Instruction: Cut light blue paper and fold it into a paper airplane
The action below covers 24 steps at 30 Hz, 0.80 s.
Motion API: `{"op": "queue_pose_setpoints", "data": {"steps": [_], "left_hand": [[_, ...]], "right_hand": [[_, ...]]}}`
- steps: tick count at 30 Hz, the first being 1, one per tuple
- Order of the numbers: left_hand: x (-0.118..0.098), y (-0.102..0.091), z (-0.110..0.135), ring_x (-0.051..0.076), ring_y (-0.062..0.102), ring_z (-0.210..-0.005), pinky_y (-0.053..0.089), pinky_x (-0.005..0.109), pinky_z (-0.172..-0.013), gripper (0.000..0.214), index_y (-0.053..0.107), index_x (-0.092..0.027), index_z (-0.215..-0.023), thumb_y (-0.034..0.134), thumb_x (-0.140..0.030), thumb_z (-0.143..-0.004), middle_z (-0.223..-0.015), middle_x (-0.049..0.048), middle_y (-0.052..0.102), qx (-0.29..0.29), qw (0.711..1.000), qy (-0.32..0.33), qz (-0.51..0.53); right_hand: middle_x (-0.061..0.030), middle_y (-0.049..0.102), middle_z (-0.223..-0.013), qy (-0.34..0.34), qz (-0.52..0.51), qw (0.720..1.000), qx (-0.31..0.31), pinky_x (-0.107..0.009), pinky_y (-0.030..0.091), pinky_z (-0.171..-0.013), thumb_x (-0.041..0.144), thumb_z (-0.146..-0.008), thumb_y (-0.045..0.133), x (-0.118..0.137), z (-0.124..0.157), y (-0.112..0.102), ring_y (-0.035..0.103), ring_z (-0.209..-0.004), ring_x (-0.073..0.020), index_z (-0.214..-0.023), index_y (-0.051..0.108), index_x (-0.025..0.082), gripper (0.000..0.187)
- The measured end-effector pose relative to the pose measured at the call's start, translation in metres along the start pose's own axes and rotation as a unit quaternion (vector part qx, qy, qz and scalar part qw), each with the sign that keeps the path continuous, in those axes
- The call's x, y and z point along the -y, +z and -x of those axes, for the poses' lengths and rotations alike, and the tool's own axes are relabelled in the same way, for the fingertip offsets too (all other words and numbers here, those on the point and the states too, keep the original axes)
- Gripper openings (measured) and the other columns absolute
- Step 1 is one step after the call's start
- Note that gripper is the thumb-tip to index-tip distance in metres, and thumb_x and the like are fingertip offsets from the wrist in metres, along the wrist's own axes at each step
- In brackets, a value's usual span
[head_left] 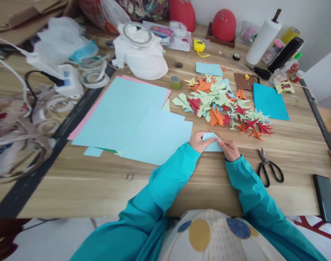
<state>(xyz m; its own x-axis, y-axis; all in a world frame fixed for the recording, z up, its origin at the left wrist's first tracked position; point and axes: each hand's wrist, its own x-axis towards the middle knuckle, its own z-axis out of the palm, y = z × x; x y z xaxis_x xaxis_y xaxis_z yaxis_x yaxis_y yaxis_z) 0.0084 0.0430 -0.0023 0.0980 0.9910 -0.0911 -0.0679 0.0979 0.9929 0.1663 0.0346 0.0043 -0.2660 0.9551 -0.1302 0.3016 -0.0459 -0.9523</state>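
A small sheet of light blue paper (213, 146) lies on the table before me, its upper corners folded inward. My left hand (198, 141) pinches its left side, thumb on top. On the paper's right side, my right hand (229, 148) presses with thumb and fingers close together. Just beyond my hands spreads a heap of folded paper pieces (217, 95) in pale green, orange, red and blue. Large light blue sheets (157, 136) rest to the left of my left hand. Black-handled scissors (269, 167) lie with blades apart, right of my right hand.
Bright blue paper (271, 103) lies at the right, near a phone (326, 198) by the front edge. At the back are a white cap (143, 54), a yellow tape measure (199, 46) and a red pincushion (223, 25). Cords and a power strip (69, 81) occupy the left.
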Motion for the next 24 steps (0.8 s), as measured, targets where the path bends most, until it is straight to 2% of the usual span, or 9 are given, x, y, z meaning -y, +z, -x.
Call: {"op": "queue_pose_setpoints", "data": {"steps": [6, 9, 12, 14, 18, 24], "left_hand": [[-0.0007, -0.0014, 0.0003, 0.012, 0.052, -0.055, 0.041, 0.025, -0.051, 0.04, 0.063, -0.013, -0.062, 0.074, -0.05, -0.054, -0.058, 0.0003, 0.059, -0.002, 0.999, -0.021, 0.039], [0.0012, -0.002, -0.0001, 0.012, 0.052, -0.057, 0.041, 0.025, -0.054, 0.04, 0.063, -0.013, -0.064, 0.075, -0.049, -0.054, -0.061, 0.0003, 0.059, 0.007, 0.999, -0.027, 0.03], [0.001, -0.0021, 0.0002, 0.011, 0.049, -0.057, 0.039, 0.024, -0.054, 0.038, 0.062, -0.013, -0.063, 0.075, -0.048, -0.054, -0.059, -0.0018, 0.055, 0.049, 0.999, -0.013, -0.011], [-0.0002, -0.0014, 0.0008, 0.01, 0.046, -0.055, 0.037, 0.023, -0.052, 0.036, 0.058, -0.014, -0.056, 0.074, -0.047, -0.055, -0.057, -0.0033, 0.049, 0.075, 0.996, 0.017, -0.051], [-0.0008, 0.0008, 0.0017, 0.008, 0.043, -0.053, 0.033, 0.022, -0.05, 0.038, 0.051, -0.015, -0.047, 0.073, -0.043, -0.058, -0.057, -0.004, 0.043, 0.1, 0.989, 0.061, -0.094], [0.0038, 0.0012, 0.0013, 0.009, 0.044, -0.057, 0.033, 0.022, -0.052, 0.023, 0.056, -0.014, -0.054, 0.071, -0.03, -0.061, -0.062, -0.0037, 0.043, 0.103, 0.985, 0.07, -0.119]], "right_hand": [[-0.0026, 0.056, -0.046, 0.011, -0.02, 1.0, -0.008, -0.027, 0.037, -0.044, 0.067, -0.074, 0.049, -0.0043, -0.0003, -0.0011, 0.048, -0.045, -0.0127, -0.051, 0.06, 0.016, 0.056], [-0.0016, 0.056, -0.046, 0.015, -0.028, 0.998, -0.059, -0.025, 0.035, -0.043, 0.065, -0.074, 0.05, -0.0068, -0.0012, -0.0018, 0.047, -0.044, -0.0115, -0.053, 0.062, 0.015, 0.055], [-0.0013, 0.061, -0.055, 0.021, -0.072, 0.992, -0.099, -0.024, 0.036, -0.045, 0.06, -0.07, 0.059, -0.0072, -0.0031, -0.0021, 0.049, -0.049, -0.0111, -0.067, 0.068, 0.014, 0.046], [-0.0018, 0.063, -0.062, 0.007, -0.088, 0.992, -0.088, -0.025, 0.039, -0.048, 0.054, -0.065, 0.067, -0.0058, -0.0044, -0.0017, 0.051, -0.053, -0.0119, -0.072, 0.069, 0.015, 0.04], [-0.0021, 0.062, -0.063, -0.055, -0.065, 0.994, -0.064, -0.026, 0.041, -0.053, 0.048, -0.062, 0.071, -0.0026, -0.0058, -0.0002, 0.052, -0.058, -0.0127, -0.065, 0.069, 0.018, 0.03], [-0.0002, 0.058, -0.058, -0.026, -0.077, 0.993, -0.087, -0.025, 0.037, -0.051, 0.047, -0.064, 0.069, -0.0029, -0.0056, 0.0007, 0.047, -0.053, -0.0097, -0.06, 0.064, 0.016, 0.031]]}}
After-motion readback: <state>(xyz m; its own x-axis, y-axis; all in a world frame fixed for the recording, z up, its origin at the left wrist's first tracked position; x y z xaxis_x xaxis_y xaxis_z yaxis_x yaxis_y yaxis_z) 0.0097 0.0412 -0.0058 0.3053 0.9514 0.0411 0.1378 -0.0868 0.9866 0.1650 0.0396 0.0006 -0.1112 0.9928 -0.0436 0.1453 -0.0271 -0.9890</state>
